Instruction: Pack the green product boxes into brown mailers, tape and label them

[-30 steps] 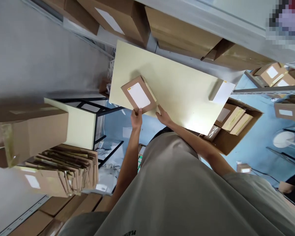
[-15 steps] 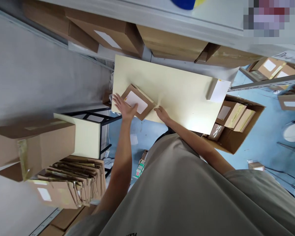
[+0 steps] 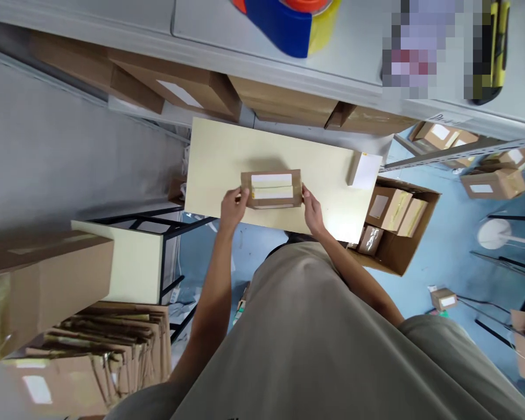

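Between my two hands is a small cardboard box with white labels and a strip of clear tape along its middle. My left hand grips its left end, thumb against the cardboard. At the opposite end my right hand holds it with the fingers closed on the edge. The box is tilted, over the front part of a cream tabletop. A white box-shaped stack stands at the tabletop's right end.
An open carton holding smaller boxes is right of the table. Behind it runs a grey shelf with tape rolls and a yellow-black cutter. Folded cardboard and a large carton lie at left.
The box has turned from slanted on the tabletop to level and tilted, and moved right. My left hand went from spread fingers to gripping; my right hand moved to the box's right end.
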Demonstrator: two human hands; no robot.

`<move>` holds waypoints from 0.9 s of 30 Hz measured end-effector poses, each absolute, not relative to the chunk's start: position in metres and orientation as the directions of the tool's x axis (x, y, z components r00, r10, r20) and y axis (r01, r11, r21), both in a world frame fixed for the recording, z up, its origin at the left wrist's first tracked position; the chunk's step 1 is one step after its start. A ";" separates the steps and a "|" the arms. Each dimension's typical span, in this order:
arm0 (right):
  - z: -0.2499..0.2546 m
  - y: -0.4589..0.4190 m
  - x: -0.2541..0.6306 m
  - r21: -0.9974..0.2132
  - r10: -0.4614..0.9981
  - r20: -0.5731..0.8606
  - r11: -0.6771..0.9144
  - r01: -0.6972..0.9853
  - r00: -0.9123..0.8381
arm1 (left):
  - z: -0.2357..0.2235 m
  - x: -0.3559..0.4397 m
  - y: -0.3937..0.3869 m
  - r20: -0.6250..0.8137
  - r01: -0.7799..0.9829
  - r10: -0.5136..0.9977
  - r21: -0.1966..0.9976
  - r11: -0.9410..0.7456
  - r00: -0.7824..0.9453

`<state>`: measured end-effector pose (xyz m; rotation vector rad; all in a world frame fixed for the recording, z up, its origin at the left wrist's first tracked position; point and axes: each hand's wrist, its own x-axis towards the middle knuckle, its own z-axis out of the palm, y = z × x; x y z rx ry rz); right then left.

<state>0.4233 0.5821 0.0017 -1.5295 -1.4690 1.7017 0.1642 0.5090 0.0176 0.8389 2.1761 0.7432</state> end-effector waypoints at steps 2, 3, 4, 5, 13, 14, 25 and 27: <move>0.003 0.585 0.445 -0.837 0.892 -0.418 -0.306 0.453 -0.170 | 0.011 0.202 0.497 -0.409 0.321 0.746 0.717 0.619 -0.525; 0.002 0.586 0.454 -0.797 0.902 -0.417 -0.304 0.521 -0.112 | 0.008 0.218 0.493 -0.439 0.322 0.741 0.702 0.636 -0.508; -0.001 0.587 0.460 -0.754 0.906 -0.418 -0.302 0.583 -0.071 | 0.004 0.230 0.490 -0.466 0.327 0.734 0.682 0.654 -0.495; -0.005 0.588 0.465 -0.714 0.907 -0.418 -0.292 0.636 -0.053 | 0.000 0.239 0.489 -0.487 0.335 0.726 0.664 0.669 -0.485; -0.033 0.624 0.481 -0.735 0.776 -0.540 -0.247 0.631 -0.325 | -0.024 0.212 0.504 -0.638 -0.032 0.731 0.758 0.651 -0.240; -0.035 0.630 0.483 -0.757 0.732 -0.572 -0.297 0.582 -0.370 | -0.026 0.210 0.505 -0.655 -0.110 0.728 0.754 0.647 -0.202; -0.032 0.621 0.523 -0.912 0.678 -0.406 -0.257 0.319 -0.613 | -0.022 0.222 0.488 -0.562 -0.162 0.770 0.826 0.540 -0.302; -0.038 0.617 0.524 -0.925 0.728 -0.355 -0.182 0.333 -0.587 | -0.025 0.223 0.490 -0.496 -0.062 0.780 0.856 0.514 -0.382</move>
